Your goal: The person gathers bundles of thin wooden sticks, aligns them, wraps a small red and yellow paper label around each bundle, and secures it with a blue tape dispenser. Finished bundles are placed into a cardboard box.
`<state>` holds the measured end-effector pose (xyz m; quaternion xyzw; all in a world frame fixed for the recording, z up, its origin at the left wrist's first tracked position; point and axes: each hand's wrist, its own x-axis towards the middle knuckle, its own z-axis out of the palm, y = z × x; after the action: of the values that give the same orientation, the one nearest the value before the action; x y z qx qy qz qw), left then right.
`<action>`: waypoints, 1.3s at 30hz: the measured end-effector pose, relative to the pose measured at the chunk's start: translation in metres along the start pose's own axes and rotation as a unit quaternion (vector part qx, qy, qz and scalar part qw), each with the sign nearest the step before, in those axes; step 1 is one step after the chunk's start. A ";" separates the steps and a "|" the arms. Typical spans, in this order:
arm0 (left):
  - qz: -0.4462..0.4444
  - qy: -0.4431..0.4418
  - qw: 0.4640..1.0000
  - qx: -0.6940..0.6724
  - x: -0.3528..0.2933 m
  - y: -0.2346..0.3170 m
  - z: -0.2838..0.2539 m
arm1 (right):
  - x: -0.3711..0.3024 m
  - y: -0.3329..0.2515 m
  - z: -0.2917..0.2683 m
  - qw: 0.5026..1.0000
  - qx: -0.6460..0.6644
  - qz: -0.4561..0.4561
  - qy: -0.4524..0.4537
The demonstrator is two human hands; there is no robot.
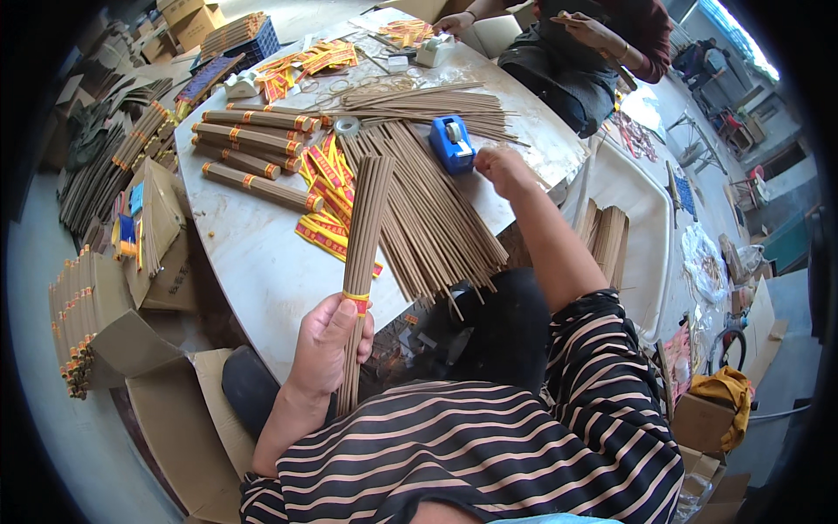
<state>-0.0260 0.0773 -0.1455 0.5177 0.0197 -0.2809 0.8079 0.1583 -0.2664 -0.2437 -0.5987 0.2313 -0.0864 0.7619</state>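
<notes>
My left hand [321, 349] is closed round a bundle of brown incense sticks [368, 227], held upright and tilted slightly right. A red and yellow paper band [356, 302] wraps the bundle just above my thumb. My right hand [506, 172] is closed beside the blue tape dispenser [451, 144]; its fingertips are bunched, and whatever they pinch is too small to make out. Loose incense sticks [432, 214] lie fanned between the two hands, reaching past the table edge. Red and yellow paper labels [325, 229] are scattered behind the held bundle.
Banded incense bundles [253, 144] lie at the table's left, near a tape roll [347, 126]. Across the table sits another person [567, 61]. A white tub [642, 218] with more sticks stands at right. An open cardboard box [179, 419] is at lower left.
</notes>
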 end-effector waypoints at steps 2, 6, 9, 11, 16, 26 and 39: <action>0.004 0.002 1.000 -0.001 0.000 0.004 0.001 | -0.001 -0.015 -0.008 0.997 -0.034 0.065 -0.037; 0.022 0.011 1.000 -0.013 -0.005 0.010 -0.001 | -0.048 -0.060 -0.010 0.981 -0.038 0.089 -0.167; 0.021 0.037 0.999 -0.030 -0.010 0.010 -0.001 | -0.120 -0.090 0.013 0.956 -0.053 0.037 -0.285; 0.027 0.032 0.999 -0.029 -0.018 0.011 0.001 | -0.158 -0.091 0.024 0.922 -0.015 0.012 -0.387; 0.039 0.029 0.999 -0.010 -0.037 0.013 0.010 | -0.237 -0.090 0.060 0.821 -0.084 -0.107 -0.554; 0.122 0.032 0.989 0.075 -0.067 0.006 0.010 | -0.288 -0.080 0.099 0.766 -0.159 -0.159 -0.602; 0.139 0.028 0.981 0.134 -0.077 0.003 0.007 | -0.301 -0.082 0.109 0.802 -0.220 -0.093 -0.547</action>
<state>-0.0915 0.1057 -0.1147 0.6266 -0.0676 -0.1510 0.7616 -0.0446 -0.0704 -0.0713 -0.7166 -0.2681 0.2384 0.5981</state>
